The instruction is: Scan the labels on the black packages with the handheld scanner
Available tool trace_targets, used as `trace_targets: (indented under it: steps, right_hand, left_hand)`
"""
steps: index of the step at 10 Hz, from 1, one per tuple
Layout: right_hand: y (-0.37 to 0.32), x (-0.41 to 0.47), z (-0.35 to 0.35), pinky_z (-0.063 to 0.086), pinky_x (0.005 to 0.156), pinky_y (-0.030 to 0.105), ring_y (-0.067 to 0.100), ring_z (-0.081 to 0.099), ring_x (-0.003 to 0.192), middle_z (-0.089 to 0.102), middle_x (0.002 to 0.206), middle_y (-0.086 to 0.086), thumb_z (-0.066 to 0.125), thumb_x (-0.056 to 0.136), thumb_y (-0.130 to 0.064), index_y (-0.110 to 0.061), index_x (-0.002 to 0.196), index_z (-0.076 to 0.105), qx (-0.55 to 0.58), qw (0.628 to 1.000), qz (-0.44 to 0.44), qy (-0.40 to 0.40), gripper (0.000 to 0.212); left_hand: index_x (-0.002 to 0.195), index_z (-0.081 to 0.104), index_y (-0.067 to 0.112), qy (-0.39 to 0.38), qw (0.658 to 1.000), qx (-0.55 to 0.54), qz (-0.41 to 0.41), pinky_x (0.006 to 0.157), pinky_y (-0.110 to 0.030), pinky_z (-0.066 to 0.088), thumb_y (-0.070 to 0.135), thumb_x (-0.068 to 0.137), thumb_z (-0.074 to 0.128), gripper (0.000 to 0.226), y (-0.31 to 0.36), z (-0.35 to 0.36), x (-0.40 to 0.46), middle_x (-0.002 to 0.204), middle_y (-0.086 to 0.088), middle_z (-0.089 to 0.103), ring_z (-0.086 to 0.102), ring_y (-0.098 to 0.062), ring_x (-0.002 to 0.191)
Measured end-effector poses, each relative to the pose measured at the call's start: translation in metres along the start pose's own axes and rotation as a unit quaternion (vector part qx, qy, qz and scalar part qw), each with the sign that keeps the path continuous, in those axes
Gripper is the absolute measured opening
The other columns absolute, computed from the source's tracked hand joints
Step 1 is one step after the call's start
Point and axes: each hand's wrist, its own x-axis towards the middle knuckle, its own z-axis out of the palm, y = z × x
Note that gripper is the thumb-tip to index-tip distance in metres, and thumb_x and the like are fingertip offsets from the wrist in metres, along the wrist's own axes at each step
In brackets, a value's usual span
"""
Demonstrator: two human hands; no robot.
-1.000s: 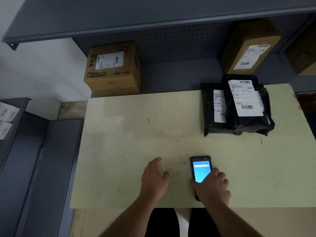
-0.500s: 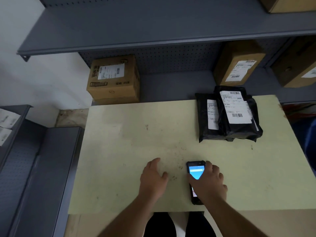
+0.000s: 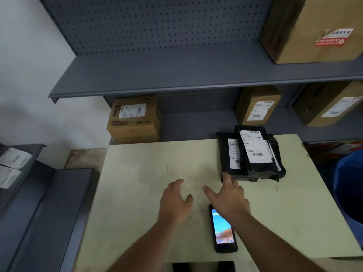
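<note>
Two black packages with white barcode labels are stacked at the table's far right: the upper one (image 3: 261, 154) overlaps the lower one (image 3: 227, 154). The handheld scanner (image 3: 223, 230), a black phone-like device with a lit screen, lies flat near the front edge. My right hand (image 3: 227, 197) is off the scanner, fingers spread, fingertips touching the near corner of the lower package. My left hand (image 3: 174, 201) hovers open over the table, left of the scanner, holding nothing.
The pale table (image 3: 137, 193) stands against grey shelving (image 3: 176, 75). Cardboard boxes sit on the shelves: one behind the table's left (image 3: 135, 118), two at right (image 3: 257, 105) (image 3: 332, 105), one above (image 3: 314, 30). A grey cabinet (image 3: 39, 213) is left, a blue bin (image 3: 349, 189) right.
My right hand has let go of the scanner and reached forward to the black packages. The scanner now lies free on the table. The view has tilted upward.
</note>
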Motion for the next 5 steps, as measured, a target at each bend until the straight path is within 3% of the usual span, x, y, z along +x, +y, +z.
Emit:
trace_targets:
  steps: [5]
  right_hand:
    - [-0.048, -0.009, -0.085, 0.045, 0.117, 0.057, 0.032, 0.043, 0.15, 0.039, 0.169, 0.005, 0.058, 0.097, -0.067, -0.029, 0.166, 0.031, 0.095, 0.989, -0.092, 0.066, 0.084]
  left_hand:
    - [0.159, 0.04, 0.032, 0.094, 0.99, -0.026, 0.097, 0.119, -0.034, 0.042, 0.042, 0.101, 0.062, 0.063, 0.074, -0.057, 0.0, 0.162, 0.008, 0.046, 0.047, -0.017, 0.147]
